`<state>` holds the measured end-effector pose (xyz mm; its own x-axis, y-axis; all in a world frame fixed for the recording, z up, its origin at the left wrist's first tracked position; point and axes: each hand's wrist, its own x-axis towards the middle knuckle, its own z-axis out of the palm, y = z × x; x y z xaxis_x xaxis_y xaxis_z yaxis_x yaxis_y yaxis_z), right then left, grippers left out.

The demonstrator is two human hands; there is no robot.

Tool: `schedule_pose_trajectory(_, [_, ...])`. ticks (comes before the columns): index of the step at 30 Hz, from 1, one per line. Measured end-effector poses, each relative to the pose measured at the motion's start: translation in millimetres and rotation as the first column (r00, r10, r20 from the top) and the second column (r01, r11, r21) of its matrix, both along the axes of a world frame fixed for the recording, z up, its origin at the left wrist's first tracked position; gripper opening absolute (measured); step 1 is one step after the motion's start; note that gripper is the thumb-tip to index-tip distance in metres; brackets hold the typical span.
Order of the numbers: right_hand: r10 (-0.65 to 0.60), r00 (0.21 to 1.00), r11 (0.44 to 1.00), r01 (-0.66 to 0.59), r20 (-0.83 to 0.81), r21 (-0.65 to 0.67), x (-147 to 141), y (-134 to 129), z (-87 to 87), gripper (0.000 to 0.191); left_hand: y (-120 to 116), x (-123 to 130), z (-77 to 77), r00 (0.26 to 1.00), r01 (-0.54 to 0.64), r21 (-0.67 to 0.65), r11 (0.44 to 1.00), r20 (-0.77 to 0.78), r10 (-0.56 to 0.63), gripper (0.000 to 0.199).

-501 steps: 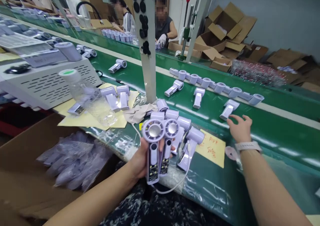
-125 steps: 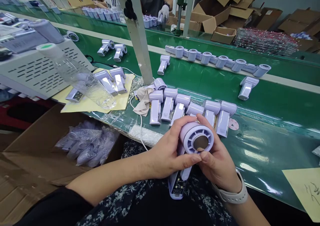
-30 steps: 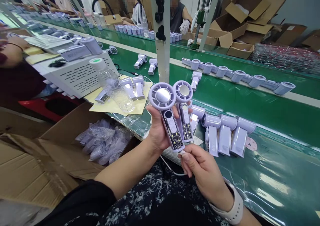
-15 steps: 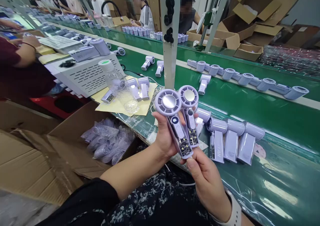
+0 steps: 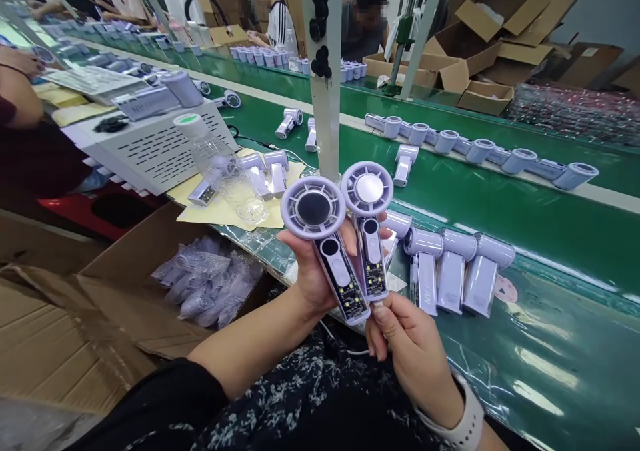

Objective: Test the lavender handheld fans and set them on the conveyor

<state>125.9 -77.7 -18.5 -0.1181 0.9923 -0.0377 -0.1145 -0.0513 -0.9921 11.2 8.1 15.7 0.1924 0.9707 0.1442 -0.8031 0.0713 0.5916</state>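
- Grasping two lilac round-headed plastic fans (image 5: 342, 272): left hand (image 5: 313, 281).
- Pinching white cable plug (image 5: 378, 306) at six o'clock on silver-centred fan (image 5: 371, 241): right hand (image 5: 410, 334).

You have two fans (image 5: 341, 276) in your left hand (image 5: 311, 274) and six in the row (image 5: 447, 146).
Beyond your right hand (image 5: 413, 344), count four fans on the bench (image 5: 525, 344), though your left hand may hide others; on the belt (image 5: 475, 194), one loose fan (image 5: 405, 163) right of the post (image 5: 329, 118), two just left.
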Motion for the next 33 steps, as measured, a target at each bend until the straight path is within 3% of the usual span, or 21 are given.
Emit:
schedule_pose_trajectory(4, [-0.115,0.993,0.993,0.115,-0.030,0.002,6,1,1.4,0.048,2,4,-5.0,1.000,-0.019,0.015,1.000,0.021,0.019,0.070])
schedule_pose_trajectory(9, [-0.036,0.997,0.998,0.033,0.068,0.050,13,1,6.4,0.047,1,5,-1.4,0.999,0.014,-0.030,0.999,-0.033,-0.015,0.075])
schedule_pose_trajectory(15, [-0.226,0.963,0.974,0.221,-0.149,-0.054,-8,0,-6.6,0.049,-1,12,-7.4,0.996,-0.036,0.019,0.999,-0.077,0.037,0.076])
schedule_pose_trajectory(18, [-0.145,0.989,0.989,0.145,-0.009,0.006,-3,0,-2.1,0.044,0,11,-12.3,0.997,-0.003,0.090,0.996,-0.072,0.009,0.075])
schedule_pose_trajectory(21, [-0.015,0.970,0.975,-0.040,0.245,0.221,28,-5,17.8,0.037,8,4,-7.2,0.998,-0.016,0.067,0.998,-0.053,0.020,0.074])
schedule_pose_trajectory(22, [-0.025,0.946,0.954,-0.074,0.325,0.290,44,-6,23.8,0.036,12,1,-3.8,0.997,-0.054,0.048,0.997,-0.046,0.056,0.073])
schedule_pose_trajectory(24, [-0.208,0.855,0.931,0.024,0.474,0.364,80,-3,27.7,0.036,19,-6,2.8,0.992,-0.124,0.024,0.992,-0.035,0.125,0.071])
schedule_pose_trajectory(25, [-0.374,0.751,0.911,0.186,0.544,0.369,99,2,24.3,0.039,21,-9,5.2,0.990,-0.133,0.021,0.991,-0.036,0.133,0.071])
schedule_pose_trajectory(26, [-0.538,0.572,0.842,0.395,0.619,0.366,116,8,17.5,0.042,22,-11,6.6,0.993,-0.110,0.024,0.994,-0.038,0.111,0.071])
schedule_pose_trajectory(27, [-0.614,0.412,0.762,0.533,0.673,0.368,130,16,7.9,0.042,21,-13,7.0,0.997,-0.062,0.030,0.998,-0.041,0.063,0.071])
schedule_pose_trajectory(28, [-0.624,0.378,0.739,0.569,0.684,0.360,141,25,-3.3,0.043,19,-14,6.4,0.999,0.002,0.041,0.999,-0.044,0.000,0.072])
schedule_pose_trajectory(30, [-0.598,0.384,0.757,0.559,0.704,0.338,149,41,-25.9,0.044,13,-13,3.3,0.991,0.128,0.075,0.989,-0.050,-0.125,0.075])
schedule_pose_trajectory(33, [-0.586,0.410,0.778,0.524,0.699,0.346,134,55,-47.8,0.040,6,-9,-2.6,0.971,0.237,0.084,0.968,-0.055,-0.233,0.076])
